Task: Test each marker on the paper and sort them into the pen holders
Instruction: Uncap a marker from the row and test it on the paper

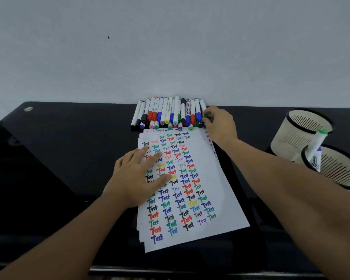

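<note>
- Fingers (207, 118) of the right hand (220, 126) curl round a green-capped marker (206, 115), seemingly pinching it, at the right end of the marker row (168, 114) along the tabletop's (69, 148) far edge.
- Left hand (137, 176) lies flat, fingers straight, on the paper (210, 199).
- Two pen holders (299, 134) stand near the right edge; the nearer holds one marker.

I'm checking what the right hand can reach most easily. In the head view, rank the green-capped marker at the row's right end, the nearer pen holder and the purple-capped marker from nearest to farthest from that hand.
1. Green-capped marker: right end of the row, at the right hand's fingertips.
2. Nearer pen holder: at the right.
3. Purple-capped marker: near the row's left end.
</note>
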